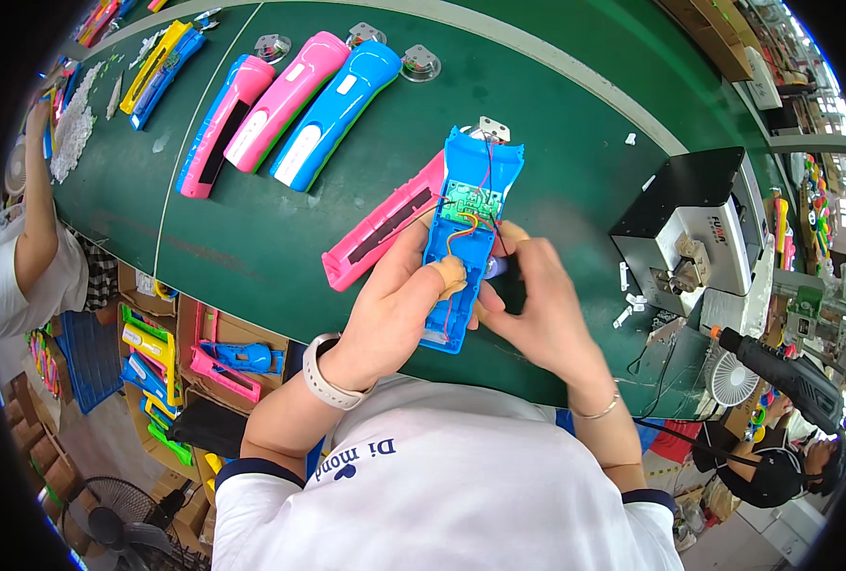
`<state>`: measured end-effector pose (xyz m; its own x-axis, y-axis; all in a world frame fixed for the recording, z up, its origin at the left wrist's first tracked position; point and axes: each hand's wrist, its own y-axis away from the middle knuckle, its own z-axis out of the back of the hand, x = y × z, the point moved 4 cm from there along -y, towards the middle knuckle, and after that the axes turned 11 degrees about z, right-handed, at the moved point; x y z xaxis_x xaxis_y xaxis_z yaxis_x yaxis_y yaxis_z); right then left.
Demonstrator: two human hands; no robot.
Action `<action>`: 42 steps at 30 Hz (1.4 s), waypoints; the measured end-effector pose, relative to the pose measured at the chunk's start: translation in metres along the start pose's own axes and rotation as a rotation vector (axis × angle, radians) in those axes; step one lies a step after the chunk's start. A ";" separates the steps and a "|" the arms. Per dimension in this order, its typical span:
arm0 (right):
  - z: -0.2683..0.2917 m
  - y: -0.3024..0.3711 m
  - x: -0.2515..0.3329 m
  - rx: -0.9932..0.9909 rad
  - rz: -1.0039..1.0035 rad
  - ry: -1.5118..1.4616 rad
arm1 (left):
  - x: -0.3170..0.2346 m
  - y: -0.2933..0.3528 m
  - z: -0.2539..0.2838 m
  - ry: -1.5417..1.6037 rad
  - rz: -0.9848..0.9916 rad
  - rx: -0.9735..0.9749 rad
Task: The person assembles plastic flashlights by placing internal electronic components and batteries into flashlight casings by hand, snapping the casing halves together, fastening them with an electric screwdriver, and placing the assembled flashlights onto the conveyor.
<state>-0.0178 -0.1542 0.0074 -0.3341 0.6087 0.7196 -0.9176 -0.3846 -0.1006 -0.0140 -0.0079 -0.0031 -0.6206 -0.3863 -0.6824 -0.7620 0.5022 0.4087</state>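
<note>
My left hand (399,303) holds an opened blue flashlight-shaped housing half (480,249). A tan finger cover is on its thumb, which presses inside the shell. In the shell sit a green circuit board (472,201) and thin red, yellow and black wires. At the shell's right edge my right hand (544,303) is closed, its fingers bent. A small violet-blue piece (496,267) shows by those fingers; whether they grip it or the shell is hidden. Left of the shell, a pink housing half (385,228) with a dark strip lies slanted on the green table (280,252).
Three pink and blue housings (332,114) lie at the far left-centre, near clear round cups with metal plates (421,63). On the right stand a black-and-white machine (694,224), a screwdriver-like power tool (780,373) and a small white fan (730,381). Another person's arm (37,200) reaches in at left.
</note>
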 end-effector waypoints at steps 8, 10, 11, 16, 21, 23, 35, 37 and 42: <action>0.000 0.020 -0.004 -0.050 -0.038 -0.190 | -0.002 -0.002 0.011 -0.092 -0.080 -0.089; 0.006 0.023 0.003 -0.005 -0.118 -0.386 | 0.000 -0.003 0.012 -0.111 -0.083 -0.087; 0.005 0.025 0.005 0.039 -0.200 -0.582 | 0.001 -0.004 0.011 -0.143 -0.108 -0.105; 0.000 0.017 0.031 -0.027 -0.148 -0.435 | 0.007 -0.009 0.008 -0.153 -0.189 -0.063; -0.003 0.012 0.034 -0.165 0.016 -0.251 | 0.009 -0.009 0.008 -0.177 -0.166 -0.078; -0.007 0.011 0.035 -0.189 0.039 -0.194 | 0.011 -0.008 0.007 -0.194 -0.166 -0.063; -0.018 -0.006 0.034 -0.254 0.232 0.192 | 0.011 -0.016 0.003 0.191 -0.046 0.043; -0.012 -0.010 0.028 -0.233 0.221 0.180 | 0.011 -0.017 0.005 0.113 -0.049 -0.007; -0.004 0.005 0.007 -0.141 -0.012 -0.114 | 0.008 -0.017 0.000 0.178 -0.071 -0.017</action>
<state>-0.0251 -0.1493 0.0094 -0.3036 0.5268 0.7939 -0.9452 -0.2715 -0.1813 -0.0061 -0.0195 -0.0153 -0.5870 -0.5518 -0.5925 -0.8071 0.4563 0.3747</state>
